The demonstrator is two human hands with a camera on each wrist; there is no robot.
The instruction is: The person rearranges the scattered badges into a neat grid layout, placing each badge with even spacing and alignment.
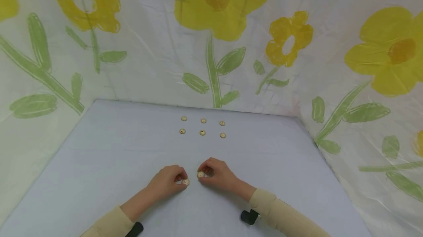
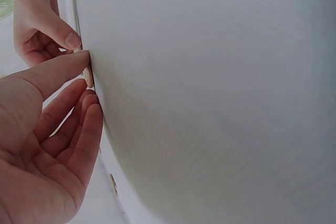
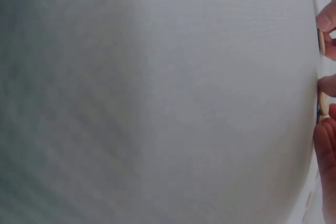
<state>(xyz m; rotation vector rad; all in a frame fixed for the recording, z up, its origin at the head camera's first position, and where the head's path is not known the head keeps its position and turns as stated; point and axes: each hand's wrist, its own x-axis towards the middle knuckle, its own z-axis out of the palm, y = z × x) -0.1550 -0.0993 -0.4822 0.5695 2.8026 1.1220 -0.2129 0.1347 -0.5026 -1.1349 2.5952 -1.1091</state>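
Observation:
My left hand (image 1: pixel 166 181) pinches a small round pale wooden disc (image 1: pixel 186 182) by its edge, low over the table top. To its right, my right hand (image 1: pixel 219 175) pinches a similar disc (image 1: pixel 200 174) between thumb and fingers. A narrow gap separates the two discs. In the left wrist view the left disc (image 2: pixel 89 76) appears edge-on between thumb and fingertips, with the right hand (image 2: pixel 39 22) beyond it. At the right edge of the right wrist view, the right disc (image 3: pixel 324 103) sits between the fingers and partly hides behind them.
Several matching discs lie in two rows farther back, such as one in the back row (image 1: pixel 203 120) and one in the front row (image 1: pixel 202 132); some show dark marks. The pale table (image 1: pixel 99 171) is enclosed by a flower-printed curtain (image 1: pixel 148 64). Black wrist devices (image 1: pixel 250 216) hang under the sleeves.

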